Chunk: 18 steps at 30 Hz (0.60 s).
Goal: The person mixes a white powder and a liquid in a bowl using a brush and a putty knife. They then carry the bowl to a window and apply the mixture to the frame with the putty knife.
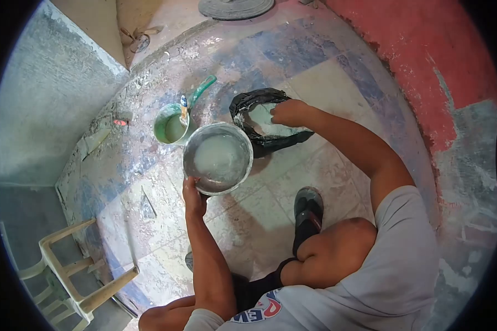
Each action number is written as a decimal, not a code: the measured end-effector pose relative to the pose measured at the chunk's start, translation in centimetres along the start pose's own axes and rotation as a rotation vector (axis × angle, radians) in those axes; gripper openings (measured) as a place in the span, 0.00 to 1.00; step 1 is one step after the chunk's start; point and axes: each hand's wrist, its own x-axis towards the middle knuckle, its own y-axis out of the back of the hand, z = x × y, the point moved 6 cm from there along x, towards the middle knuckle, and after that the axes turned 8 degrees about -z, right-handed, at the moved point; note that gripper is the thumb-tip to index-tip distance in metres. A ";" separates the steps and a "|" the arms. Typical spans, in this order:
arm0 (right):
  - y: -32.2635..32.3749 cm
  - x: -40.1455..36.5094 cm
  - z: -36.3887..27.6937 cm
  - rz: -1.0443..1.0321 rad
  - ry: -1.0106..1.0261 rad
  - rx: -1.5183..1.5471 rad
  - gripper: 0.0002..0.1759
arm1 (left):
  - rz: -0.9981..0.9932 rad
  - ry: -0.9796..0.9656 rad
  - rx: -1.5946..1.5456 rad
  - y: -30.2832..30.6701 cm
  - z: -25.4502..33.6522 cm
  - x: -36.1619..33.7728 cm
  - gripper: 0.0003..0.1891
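A round grey bowl (pixel 218 158) with whitish, wet-looking material inside is tilted in my left hand (pixel 195 197), whose fingers grip its lower left rim. My right hand (pixel 289 113) reaches over the black plastic bag (pixel 270 144), which stands open with pale powder (pixel 262 118) in it. Its fingers are closed together at the powder; what they hold, if anything, is too small to make out. Just left of the bowl stands a green-lined pot (pixel 161 129) with a green handle (pixel 204 88), pale liquid and a brush (pixel 183 109) in it.
A plastic chair (pixel 66 270) lies at the lower left. A triangular blade (pixel 147 204) and a small red object (pixel 120 122) are on the stained floor. Walls rise at left and right. A round grey disc (pixel 236 7) is at the top.
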 end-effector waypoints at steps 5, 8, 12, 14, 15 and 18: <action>0.6 1.1 0.9 -0.061 -0.056 0.026 0.08 | 0.033 -0.006 0.024 0.4 -0.3 0.1 0.16; 1.4 1.1 1.4 0.056 -0.098 0.230 0.11 | 0.034 0.001 0.041 0.5 -0.5 0.0 0.15; 3.6 0.4 1.1 0.177 -0.104 0.367 0.20 | 0.028 -0.008 0.067 -0.3 0.2 -0.6 0.15; 5.8 -0.9 0.1 0.186 -0.069 0.330 0.22 | 0.031 -0.018 0.093 -0.3 0.5 -0.6 0.15; 7.0 -1.4 -0.4 0.183 -0.064 0.330 0.22 | 0.035 -0.028 0.118 -0.2 0.6 -0.6 0.15; 10.4 -3.1 -0.2 0.355 -0.238 0.362 0.18 | 0.076 -0.028 0.133 -0.9 1.3 -0.8 0.20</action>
